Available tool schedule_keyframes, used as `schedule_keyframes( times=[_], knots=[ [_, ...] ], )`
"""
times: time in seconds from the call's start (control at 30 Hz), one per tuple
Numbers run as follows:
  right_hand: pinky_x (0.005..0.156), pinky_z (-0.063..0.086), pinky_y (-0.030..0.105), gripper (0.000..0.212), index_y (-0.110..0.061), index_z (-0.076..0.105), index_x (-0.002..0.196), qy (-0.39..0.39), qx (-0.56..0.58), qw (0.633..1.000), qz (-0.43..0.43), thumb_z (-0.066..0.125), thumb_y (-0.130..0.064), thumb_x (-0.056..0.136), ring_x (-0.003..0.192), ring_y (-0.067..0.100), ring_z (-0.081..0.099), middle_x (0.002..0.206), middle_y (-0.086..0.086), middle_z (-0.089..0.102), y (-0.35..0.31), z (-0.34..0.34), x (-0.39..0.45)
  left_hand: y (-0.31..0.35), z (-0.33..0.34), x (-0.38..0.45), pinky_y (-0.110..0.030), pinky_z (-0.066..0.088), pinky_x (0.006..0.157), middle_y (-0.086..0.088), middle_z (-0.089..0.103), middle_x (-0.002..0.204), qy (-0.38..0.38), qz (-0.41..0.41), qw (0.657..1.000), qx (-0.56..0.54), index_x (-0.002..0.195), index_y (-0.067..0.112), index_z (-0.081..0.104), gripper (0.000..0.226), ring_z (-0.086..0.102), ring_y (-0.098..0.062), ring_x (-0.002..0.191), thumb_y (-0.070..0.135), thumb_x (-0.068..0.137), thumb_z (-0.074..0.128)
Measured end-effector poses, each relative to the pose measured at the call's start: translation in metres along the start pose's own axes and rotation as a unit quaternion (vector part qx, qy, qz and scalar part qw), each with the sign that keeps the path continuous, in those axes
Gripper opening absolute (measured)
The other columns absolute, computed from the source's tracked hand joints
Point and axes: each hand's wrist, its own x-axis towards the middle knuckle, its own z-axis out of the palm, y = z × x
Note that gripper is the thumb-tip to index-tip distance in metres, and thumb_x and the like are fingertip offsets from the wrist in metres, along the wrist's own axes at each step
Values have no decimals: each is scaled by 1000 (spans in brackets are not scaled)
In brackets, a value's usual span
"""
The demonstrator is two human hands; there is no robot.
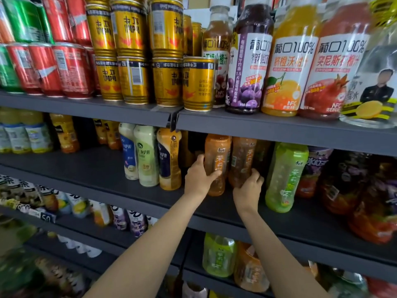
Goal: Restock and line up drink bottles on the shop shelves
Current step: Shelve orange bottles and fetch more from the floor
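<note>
With my left hand point(198, 176) gripping one orange tea bottle point(217, 162) and my right hand point(249, 186) gripping its neighbour point(241, 160), I should slide both forward upright, labels outward, flush with the shelf point(129, 190) edge.

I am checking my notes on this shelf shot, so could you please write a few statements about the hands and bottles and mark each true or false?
1. The left hand grips an orange tea bottle. True.
2. The right hand hangs free below the shelf. False: it holds a second orange bottle.
3. A green bottle stands to the right of both held bottles. True.
4. The gold cans sit on the hands' shelf. False: they stand one shelf higher.
</note>
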Motion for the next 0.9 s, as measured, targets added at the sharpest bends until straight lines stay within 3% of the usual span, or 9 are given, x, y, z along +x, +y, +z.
schedule_keyframes(
  times=[0.23, 0.37, 0.47, 0.57, 0.67, 0.77, 0.83, 0.9],
  knots=[
    [79, 38, 24, 43, 2, 40, 123, 30, 11, 998, -60, 53, 9, 82, 106, 34, 48, 123, 19, 39, -7, -4, -23, -10, 9, 7, -39, 44, 99, -6, 51, 131, -25, -6, 1000, -14, 137, 21, 34, 64, 50, -24, 120, 24, 83, 68],
    [78, 38, 23, 40, 4, 42, 117, 62, 15, 992, -110, 55, 11, 79, 104, 35, 49, 121, 20, 39, -26, 7, -53, -42, -25, -43, -19, 37, 91, -4, 48, 129, 56, 56, 996, -50, 135, 13, 38, 51, 49, -15, 116, 6, 87, 57],
    [75, 38, 20, 37, 2, 44, 116, 59, 17, 977, -203, 52, 10, 81, 98, 29, 51, 121, 20, 41, -56, 33, -91, -88, -72, -85, -22, 40, 87, 3, 51, 110, 97, 94, 988, -74, 123, 12, 47, 36, 49, -7, 102, 4, 88, 51],
    [64, 31, 19, 30, 3, 47, 112, -36, -12, 956, -292, 49, 10, 83, 83, 28, 51, 112, 20, 45, -89, 81, -144, -153, -131, -121, -14, 35, 76, 9, 46, 104, 99, 24, 993, -53, 123, 14, 46, 32, 42, 1, 89, 8, 91, 49],
    [73, 34, 26, 30, 2, 46, 116, -211, -103, 922, -307, 52, 3, 86, 101, 36, 52, 121, 22, 46, -104, 153, -214, -247, -192, -165, -24, 43, 75, 2, 51, 101, 2, -129, 992, 7, 118, 17, 44, 28, 53, -15, 91, 13, 92, 52],
    [91, 40, 35, 45, -6, 33, 133, -451, -248, 829, -219, 51, -12, 92, 121, 35, 42, 136, 15, 34, -109, 239, -298, -349, -270, -241, -34, 42, 82, -17, 60, 105, -148, -280, 946, 71, 116, 4, 51, 32, 57, -32, 105, 22, 90, 52],
    [98, 39, 39, 49, -9, 30, 135, -546, -300, 752, -215, 50, -18, 92, 124, 36, 38, 136, 17, 32, -119, 287, -357, -406, -328, -302, -31, 39, 82, -23, 63, 109, -142, -362, 918, 78, 112, -5, 58, 60, 59, -34, 105, 43, 79, 47],
    [98, 36, 36, 48, -6, 32, 133, -605, -303, 700, -227, 52, -20, 91, 125, 36, 38, 134, 18, 35, -136, 324, -413, -450, -387, -353, -31, 40, 89, -20, 59, 120, -99, -471, 873, 76, 119, -4, 56, 65, 56, -33, 112, 46, 79, 43]
  ],
)
